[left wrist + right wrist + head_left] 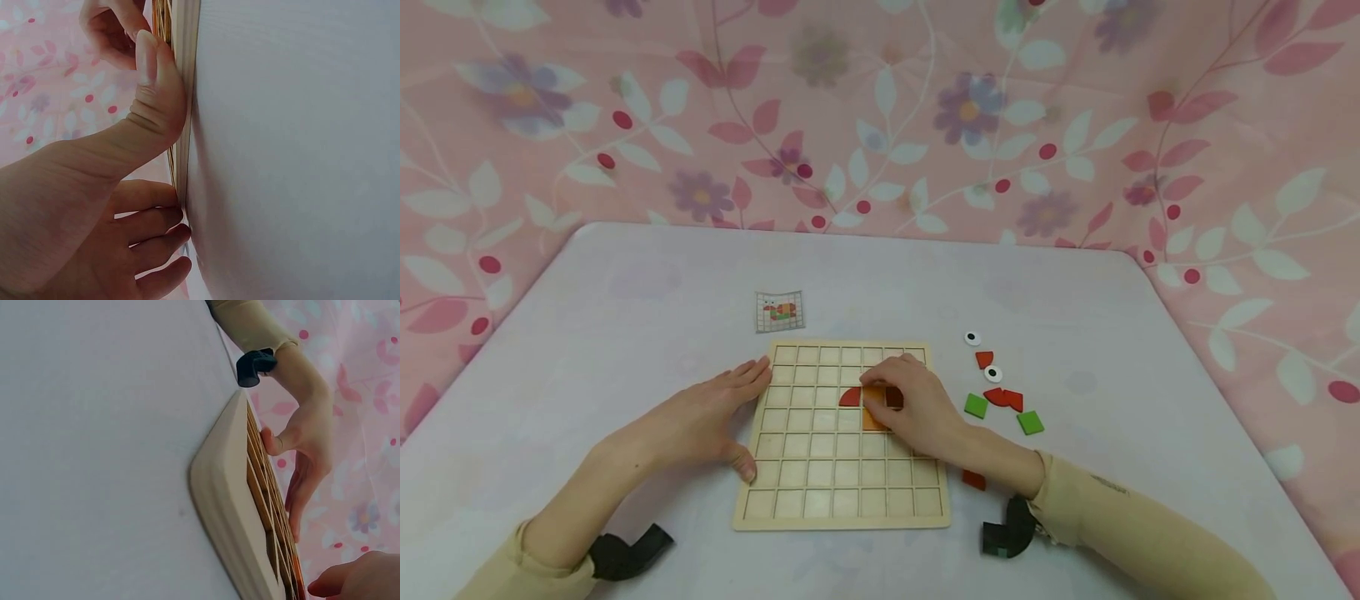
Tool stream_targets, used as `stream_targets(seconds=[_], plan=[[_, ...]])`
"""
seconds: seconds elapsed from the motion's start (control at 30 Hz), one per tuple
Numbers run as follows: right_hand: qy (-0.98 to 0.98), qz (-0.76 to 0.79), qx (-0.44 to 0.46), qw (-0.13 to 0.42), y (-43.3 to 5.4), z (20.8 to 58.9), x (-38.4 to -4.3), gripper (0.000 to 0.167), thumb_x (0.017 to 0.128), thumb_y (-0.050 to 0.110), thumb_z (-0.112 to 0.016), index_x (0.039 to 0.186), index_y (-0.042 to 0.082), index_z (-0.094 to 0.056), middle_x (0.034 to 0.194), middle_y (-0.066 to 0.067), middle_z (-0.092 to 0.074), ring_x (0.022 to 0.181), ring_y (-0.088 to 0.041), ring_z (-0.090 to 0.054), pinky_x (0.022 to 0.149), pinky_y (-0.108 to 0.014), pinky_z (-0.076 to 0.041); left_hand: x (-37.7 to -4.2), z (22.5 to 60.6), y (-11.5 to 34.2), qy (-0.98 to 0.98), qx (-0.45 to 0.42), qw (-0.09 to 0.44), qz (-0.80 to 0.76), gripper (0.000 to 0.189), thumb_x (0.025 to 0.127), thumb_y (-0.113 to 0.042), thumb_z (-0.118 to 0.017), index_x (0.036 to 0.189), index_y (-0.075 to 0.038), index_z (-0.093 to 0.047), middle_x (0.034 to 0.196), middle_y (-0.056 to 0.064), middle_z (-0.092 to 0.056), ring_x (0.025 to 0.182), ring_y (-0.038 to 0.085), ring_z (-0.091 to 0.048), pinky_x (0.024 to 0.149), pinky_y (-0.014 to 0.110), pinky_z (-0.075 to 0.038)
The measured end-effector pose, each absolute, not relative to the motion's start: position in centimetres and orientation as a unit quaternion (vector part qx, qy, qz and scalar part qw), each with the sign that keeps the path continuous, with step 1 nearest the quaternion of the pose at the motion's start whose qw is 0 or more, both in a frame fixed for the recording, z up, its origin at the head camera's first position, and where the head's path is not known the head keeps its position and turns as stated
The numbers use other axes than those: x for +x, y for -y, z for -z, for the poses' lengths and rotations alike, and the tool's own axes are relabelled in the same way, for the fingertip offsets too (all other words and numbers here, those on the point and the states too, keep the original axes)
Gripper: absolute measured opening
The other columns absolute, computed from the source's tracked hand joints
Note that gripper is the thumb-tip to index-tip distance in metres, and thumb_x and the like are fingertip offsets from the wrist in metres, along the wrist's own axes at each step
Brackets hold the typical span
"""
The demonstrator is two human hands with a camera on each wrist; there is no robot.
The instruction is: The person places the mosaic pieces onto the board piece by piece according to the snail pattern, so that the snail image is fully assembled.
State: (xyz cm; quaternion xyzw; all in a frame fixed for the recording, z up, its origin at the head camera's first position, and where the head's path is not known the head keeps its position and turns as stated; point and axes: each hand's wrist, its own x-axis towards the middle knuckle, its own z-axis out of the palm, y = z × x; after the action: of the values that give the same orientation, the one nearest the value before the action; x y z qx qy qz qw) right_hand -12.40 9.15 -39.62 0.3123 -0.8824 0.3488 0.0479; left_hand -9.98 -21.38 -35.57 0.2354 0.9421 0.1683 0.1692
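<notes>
A pale wooden grid board lies on the table. My left hand rests along its left edge, fingers straight and thumb apart; in the left wrist view the thumb touches the board's side. Above the board's right half, my right hand pinches an orange tile between thumb and forefinger. Another orange tile sits in the cell just below. A red curved-edge tile lies to the left, and a dark red tile is partly hidden under the right hand.
Right of the board lie green tiles, red pieces and round eye pieces. A red piece lies beneath the right forearm. Behind the board is a small picture card with a coloured figure on a grid.
</notes>
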Motion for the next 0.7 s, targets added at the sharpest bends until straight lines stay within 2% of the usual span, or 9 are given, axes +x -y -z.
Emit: stream_targets(seconds=[0.1, 0.33, 0.5, 0.7], plan=[[0.886, -0.355, 0.295, 0.051, -10.4, 39.7, -12.4, 0.022, 0.089, 0.012, -0.074, 0.110, 0.010, -0.072, 0.110, 0.002, -0.070, 0.103, -0.014, -0.058, 0.090, -0.033, -0.053, -10.0, 35.6, 21.3, -0.943, 0.234, 0.169, -0.167, 0.132, 0.053, -0.065, -0.083, 0.153, 0.005, -0.032, 0.164, 0.020, -0.022, 0.150, 0.042, -0.023, 0.118, 0.060, -0.028], [0.896, -0.355, 0.251, 0.091, -15.0, 40.2, -13.1, 0.021, 0.090, 0.010, -0.071, 0.111, 0.011, -0.071, 0.110, 0.001, -0.071, 0.102, -0.016, -0.056, 0.088, -0.037, -0.052, -10.0, 35.7, 21.3, -0.943, 0.235, 0.169, -0.165, 0.131, 0.053, -0.064, -0.083, 0.152, 0.006, -0.033, 0.163, 0.021, -0.022, 0.149, 0.042, -0.024, 0.117, 0.060, -0.028], [0.919, -0.320, 0.197, 0.115, -18.5, 40.1, -13.7, 0.026, 0.089, 0.007, -0.072, 0.115, 0.007, -0.069, 0.110, -0.006, -0.070, 0.103, -0.022, -0.054, 0.084, -0.042, -0.053, -10.1, 35.6, 21.2, -0.943, 0.236, 0.169, -0.161, 0.131, 0.053, -0.064, -0.084, 0.153, 0.005, -0.032, 0.163, 0.021, -0.023, 0.149, 0.042, -0.024, 0.117, 0.060, -0.028], [0.939, -0.285, 0.153, 0.115, -21.3, 40.2, -14.5, 0.031, 0.089, 0.009, -0.072, 0.119, 0.003, -0.067, 0.117, -0.013, -0.069, 0.108, -0.030, -0.052, 0.091, -0.048, -0.048, -10.0, 35.6, 21.3, -0.943, 0.241, 0.165, -0.160, 0.132, 0.053, -0.064, -0.084, 0.152, 0.006, -0.033, 0.163, 0.022, -0.024, 0.148, 0.044, -0.026, 0.116, 0.061, -0.029]])
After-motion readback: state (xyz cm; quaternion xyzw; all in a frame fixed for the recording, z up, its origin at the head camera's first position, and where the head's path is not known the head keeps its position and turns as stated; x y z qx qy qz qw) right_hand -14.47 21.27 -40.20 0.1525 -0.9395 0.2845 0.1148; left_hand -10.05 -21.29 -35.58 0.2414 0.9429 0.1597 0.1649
